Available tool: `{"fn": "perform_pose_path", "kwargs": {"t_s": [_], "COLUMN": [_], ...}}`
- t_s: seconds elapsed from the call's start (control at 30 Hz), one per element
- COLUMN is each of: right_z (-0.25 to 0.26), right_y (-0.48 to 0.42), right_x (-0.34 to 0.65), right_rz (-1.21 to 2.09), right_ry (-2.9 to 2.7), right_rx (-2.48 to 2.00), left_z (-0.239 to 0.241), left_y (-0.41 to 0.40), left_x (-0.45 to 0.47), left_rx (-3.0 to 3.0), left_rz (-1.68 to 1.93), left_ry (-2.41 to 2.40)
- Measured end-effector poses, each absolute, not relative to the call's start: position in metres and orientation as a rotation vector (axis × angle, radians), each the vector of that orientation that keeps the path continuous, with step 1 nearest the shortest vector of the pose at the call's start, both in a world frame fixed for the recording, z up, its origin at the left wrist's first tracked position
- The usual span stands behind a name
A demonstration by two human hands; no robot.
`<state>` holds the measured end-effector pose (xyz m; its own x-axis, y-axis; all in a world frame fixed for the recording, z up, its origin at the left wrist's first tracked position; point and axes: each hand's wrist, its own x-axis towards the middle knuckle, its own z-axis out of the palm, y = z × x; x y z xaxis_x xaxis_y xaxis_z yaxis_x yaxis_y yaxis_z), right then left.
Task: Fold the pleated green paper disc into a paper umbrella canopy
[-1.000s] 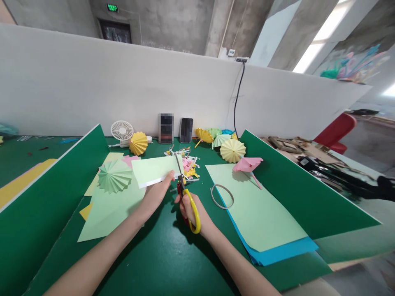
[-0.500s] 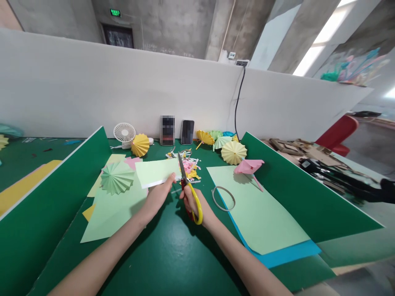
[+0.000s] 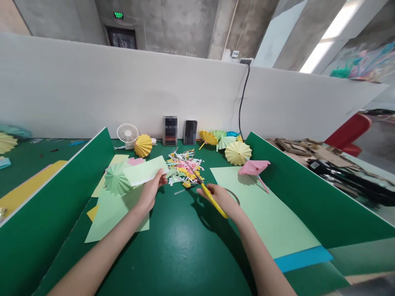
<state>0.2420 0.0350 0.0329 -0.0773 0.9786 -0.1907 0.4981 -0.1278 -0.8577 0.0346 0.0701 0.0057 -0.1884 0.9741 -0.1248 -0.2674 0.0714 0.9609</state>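
Note:
Between the fingers of my left hand [image 3: 152, 188] is a light green strip of paper [image 3: 143, 170], held above the table by its right end. My right hand [image 3: 220, 198] grips yellow-handled scissors [image 3: 212, 198], their blades pointing up and left over a heap of colourful paper scraps [image 3: 185, 164]. The scissors and the strip are apart. A pleated green paper umbrella top [image 3: 117, 179] lies on green sheets [image 3: 115, 218] at the left, partly behind the strip. Beyond my right hand, a grey ring [image 3: 233, 196] is partly hidden by it.
Green dividers [image 3: 74, 176] flank the table. A pink paper umbrella [image 3: 253, 167] rests on large green sheets [image 3: 268, 222] at the right. Along the back stand a white fan [image 3: 127, 133], two phones [image 3: 190, 132] and several paper umbrellas, including a pale yellow one [image 3: 238, 153].
The scissors have moved right and down, away from the paper. My left hand has drawn the strip to the left. More green scraps now show at the heap.

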Motion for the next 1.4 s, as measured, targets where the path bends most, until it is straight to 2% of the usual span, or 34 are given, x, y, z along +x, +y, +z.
{"fn": "perform_pose_path", "kwargs": {"t_s": [0.07, 0.13, 0.23, 0.4, 0.6, 0.7, 1.03, 1.4], "right_z": [0.038, 0.038, 0.033, 0.038, 0.040, 0.031, 0.032, 0.040], "right_y": [0.028, 0.022, 0.018, 0.019, 0.019, 0.018, 0.027, 0.026], "right_x": [0.246, 0.247, 0.245, 0.243, 0.219, 0.206, 0.215, 0.223], "right_rz": [0.858, 0.801, 0.758, 0.765, 1.411, 1.522, 1.322, 1.007], "right_ry": [-2.033, -2.333, -2.477, -2.315, -1.729, -1.591, -1.605, -1.735], "right_rx": [-1.746, -1.719, -1.695, -1.629, -1.206, -1.195, -1.290, -1.412], "left_z": [0.009, 0.014, 0.024, 0.033, 0.015, 0.007, 0.014, 0.019], "left_y": [0.069, 0.068, 0.064, 0.049, 0.024, 0.016, 0.027, 0.026], "left_x": [0.033, 0.030, 0.027, 0.029, 0.034, 0.031, 0.003, 0.003], "left_rx": [0.874, 0.930, 1.043, 1.192, 1.266, 1.251, 1.315, 1.389], "left_rz": [1.396, 1.383, 1.299, 1.064, 0.797, 0.755, 1.029, 0.866], "left_ry": [1.211, 1.237, 1.269, 1.269, 1.154, 1.133, 1.248, 1.164]}}
